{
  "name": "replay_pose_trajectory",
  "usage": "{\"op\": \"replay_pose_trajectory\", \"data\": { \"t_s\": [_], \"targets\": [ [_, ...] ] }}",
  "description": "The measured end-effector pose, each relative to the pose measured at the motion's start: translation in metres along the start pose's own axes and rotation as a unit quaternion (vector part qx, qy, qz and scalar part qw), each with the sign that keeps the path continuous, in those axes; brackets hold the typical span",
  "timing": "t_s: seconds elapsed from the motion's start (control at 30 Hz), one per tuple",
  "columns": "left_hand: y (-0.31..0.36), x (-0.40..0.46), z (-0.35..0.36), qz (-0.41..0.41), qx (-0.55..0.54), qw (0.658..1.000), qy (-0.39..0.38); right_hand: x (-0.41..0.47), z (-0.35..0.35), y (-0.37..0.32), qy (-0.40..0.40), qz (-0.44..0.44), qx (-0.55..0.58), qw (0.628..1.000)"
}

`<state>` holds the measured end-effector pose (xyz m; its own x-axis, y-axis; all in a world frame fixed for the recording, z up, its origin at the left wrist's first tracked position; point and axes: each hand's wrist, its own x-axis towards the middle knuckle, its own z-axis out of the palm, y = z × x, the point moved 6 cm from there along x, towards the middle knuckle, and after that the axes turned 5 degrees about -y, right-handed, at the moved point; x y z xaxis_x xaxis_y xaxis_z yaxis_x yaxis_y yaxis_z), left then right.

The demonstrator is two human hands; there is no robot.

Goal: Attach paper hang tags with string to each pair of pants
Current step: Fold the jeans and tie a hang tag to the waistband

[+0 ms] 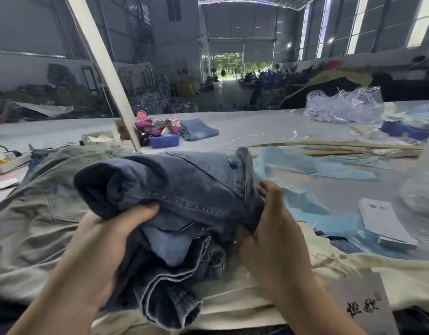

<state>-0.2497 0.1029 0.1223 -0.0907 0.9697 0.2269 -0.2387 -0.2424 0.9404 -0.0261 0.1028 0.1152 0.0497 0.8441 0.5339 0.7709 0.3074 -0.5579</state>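
A folded pair of dark blue jeans [174, 187] is lifted in front of me over the table. My left hand [104, 240] grips its left underside, thumb curled over the denim. My right hand [269, 228] holds the waistband end on the right, fingers wrapped around the fabric. A stack of white paper hang tags [383, 221] lies to the right on blue plastic. Another white tag with black characters [363, 308] lies on cream pants [257, 293] at the near right. Olive-grey pants [39, 213] are spread at the left.
Light blue plastic bags [312, 165] lie right of the jeans. A blue basket [164, 140] and folded jeans [199, 132] sit farther back. A slanted white post [104, 68] rises at left. A clear bag of strings [346, 105] is at far right. A power strip [7, 160] lies at left.
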Motion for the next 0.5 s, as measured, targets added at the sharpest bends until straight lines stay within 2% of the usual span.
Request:
{"op": "replay_pose_trajectory", "data": {
  "t_s": [0.03, 0.07, 0.1, 0.13, 0.17, 0.23, 0.3, 0.37, 0.43, 0.47, 0.5],
  "targets": [
    [0.01, -0.005, -0.002, 0.049, 0.116, 0.991, 0.034, 0.002, 0.0, 0.001, 0.006, -0.008, 0.001, 1.0],
    [0.021, -0.008, -0.007, 0.104, 0.285, 0.948, 0.098, 0.003, -0.002, 0.0, 0.017, -0.022, -0.01, 1.0],
    [0.034, -0.014, -0.01, 0.161, 0.422, 0.876, 0.167, 0.004, -0.005, -0.002, 0.03, -0.04, -0.023, 0.998],
    [0.044, -0.025, -0.006, 0.248, 0.51, 0.796, 0.211, 0.004, -0.009, -0.004, 0.04, -0.059, -0.032, 0.997],
    [0.051, -0.037, 0.006, 0.33, 0.547, 0.739, 0.214, 0.007, -0.016, -0.007, 0.052, -0.075, -0.032, 0.995],
    [0.044, -0.055, 0.043, 0.421, 0.573, 0.697, 0.094, 0.014, -0.032, -0.014, 0.049, -0.093, -0.032, 0.994],
    [0.018, -0.06, 0.072, 0.396, 0.621, 0.674, -0.057, 0.024, -0.049, -0.021, 0.025, -0.094, -0.041, 0.994],
    [-0.011, -0.049, 0.085, 0.273, 0.707, 0.635, -0.151, 0.031, -0.063, -0.028, 0.0, -0.092, -0.064, 0.994],
    [-0.027, -0.04, 0.089, 0.139, 0.798, 0.56, -0.17, 0.034, -0.077, -0.033, -0.004, -0.084, -0.084, 0.993],
    [-0.033, -0.034, 0.088, 0.103, 0.82, 0.538, -0.168, 0.035, -0.084, -0.035, 0.003, -0.081, -0.091, 0.993],
    [-0.036, -0.028, 0.088, 0.116, 0.83, 0.524, -0.149, 0.034, -0.091, -0.036, 0.01, -0.078, -0.094, 0.992]
  ]
}}
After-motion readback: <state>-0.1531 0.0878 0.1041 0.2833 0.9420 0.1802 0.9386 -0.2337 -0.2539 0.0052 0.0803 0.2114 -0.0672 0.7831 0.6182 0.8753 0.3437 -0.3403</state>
